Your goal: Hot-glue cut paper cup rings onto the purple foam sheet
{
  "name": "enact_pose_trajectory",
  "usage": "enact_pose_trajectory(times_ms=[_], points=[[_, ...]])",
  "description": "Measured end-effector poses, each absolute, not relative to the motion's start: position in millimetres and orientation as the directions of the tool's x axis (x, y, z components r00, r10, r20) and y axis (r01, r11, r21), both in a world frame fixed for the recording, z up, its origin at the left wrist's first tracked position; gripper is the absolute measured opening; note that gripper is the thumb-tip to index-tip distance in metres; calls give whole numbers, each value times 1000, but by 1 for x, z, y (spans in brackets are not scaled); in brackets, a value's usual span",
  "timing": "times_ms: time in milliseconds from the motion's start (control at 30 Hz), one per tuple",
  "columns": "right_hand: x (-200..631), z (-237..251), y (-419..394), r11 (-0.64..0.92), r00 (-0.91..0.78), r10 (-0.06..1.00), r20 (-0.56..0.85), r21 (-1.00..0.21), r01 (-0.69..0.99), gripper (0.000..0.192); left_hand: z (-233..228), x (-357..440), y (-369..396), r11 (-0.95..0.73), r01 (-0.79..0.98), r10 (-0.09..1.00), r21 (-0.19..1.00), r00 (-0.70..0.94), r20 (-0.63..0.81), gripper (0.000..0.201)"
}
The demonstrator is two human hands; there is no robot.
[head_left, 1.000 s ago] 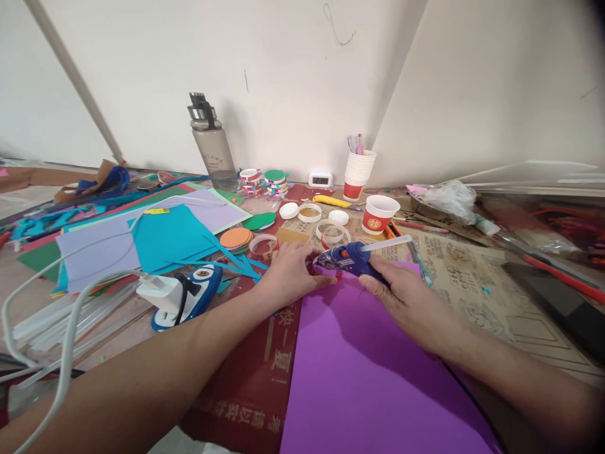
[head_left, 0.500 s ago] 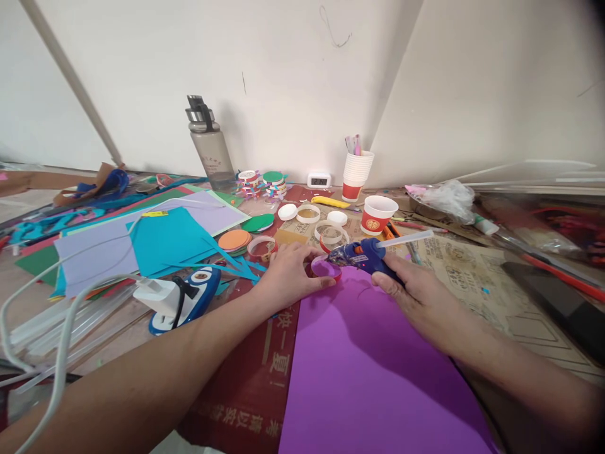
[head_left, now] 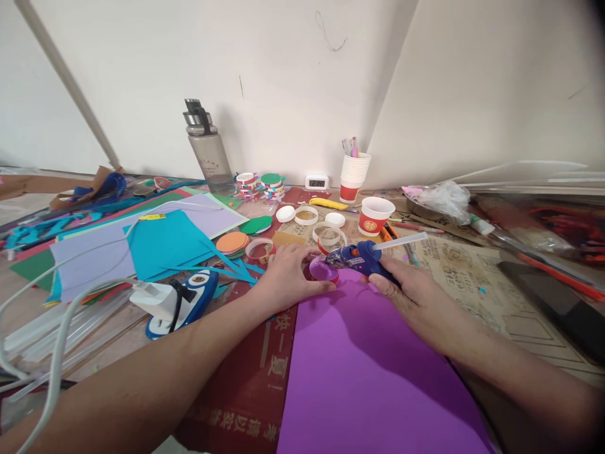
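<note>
Left hand (head_left: 288,277) curled, pinching red ring (head_left: 333,279) | right hand (head_left: 404,280) wrapped around glue gun (head_left: 359,256), nozzle at ring | red cardboard (head_left: 246,378) reads "快一夏"

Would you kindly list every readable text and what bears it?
"2:14" on the white clock.
"快一夏!" on the red board.
"请以实", upside down, lower on the red board.
Too small or blurred: print on the bottle, single paper cup, glue gun, yellow tag and brown sheet.
</note>
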State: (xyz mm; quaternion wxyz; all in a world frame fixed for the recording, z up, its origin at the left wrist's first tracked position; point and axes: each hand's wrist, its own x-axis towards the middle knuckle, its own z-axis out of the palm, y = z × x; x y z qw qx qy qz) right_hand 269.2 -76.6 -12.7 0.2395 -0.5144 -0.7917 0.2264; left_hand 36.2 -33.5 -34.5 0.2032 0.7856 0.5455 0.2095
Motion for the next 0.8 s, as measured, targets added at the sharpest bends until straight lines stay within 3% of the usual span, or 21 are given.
enact_pose_trajectory(times_ms=[300, 800], points=[[271, -8, -76, 358, -335, 928, 162, -634, 685, 29, -35, 35, -33, -328, 761, 939, 560, 330, 102, 56], [274, -2, -70, 270, -225, 960, 167, -764, 587, 27, -28, 35, -37, -279, 784, 956, 554, 278, 89, 75]])
